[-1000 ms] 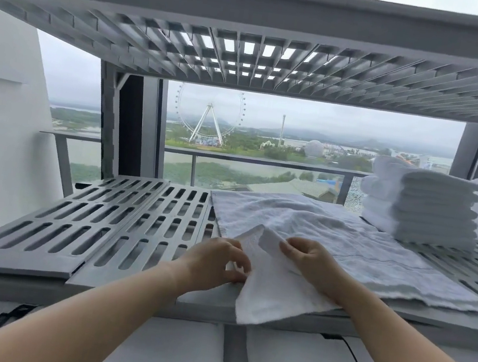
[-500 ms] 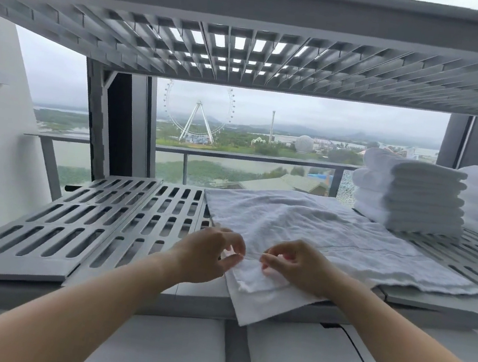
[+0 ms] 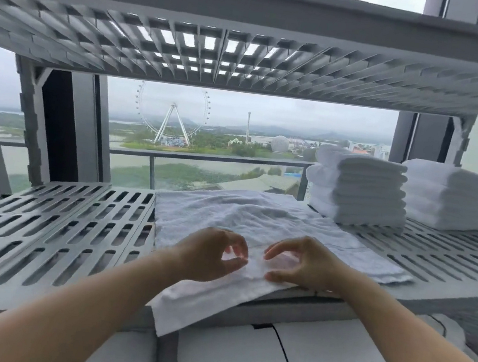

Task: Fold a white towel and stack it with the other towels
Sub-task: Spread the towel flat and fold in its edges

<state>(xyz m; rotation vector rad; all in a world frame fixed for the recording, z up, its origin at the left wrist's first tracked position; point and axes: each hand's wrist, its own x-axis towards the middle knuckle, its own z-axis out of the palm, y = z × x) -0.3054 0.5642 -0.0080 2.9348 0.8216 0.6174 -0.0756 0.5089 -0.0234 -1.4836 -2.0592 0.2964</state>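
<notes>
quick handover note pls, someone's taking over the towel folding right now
Left hand: thumb and fingers curled just above the towel, open, gripping nothing.
Right hand: same, thumb resting on the cloth.
White towel: spread wrinkled on the slatted shelf, its near corner hanging over the front edge.
Two folded stacks stand at the back right.
Done: laid out. Left: fold it, then stack it.

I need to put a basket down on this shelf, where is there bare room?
The slotted shelf is bare from its left end up to the spread towel. A narrower bare strip lies in front of the two folded stacks, right of the towel. The middle is crowded: towel, left hand, right hand.
</notes>
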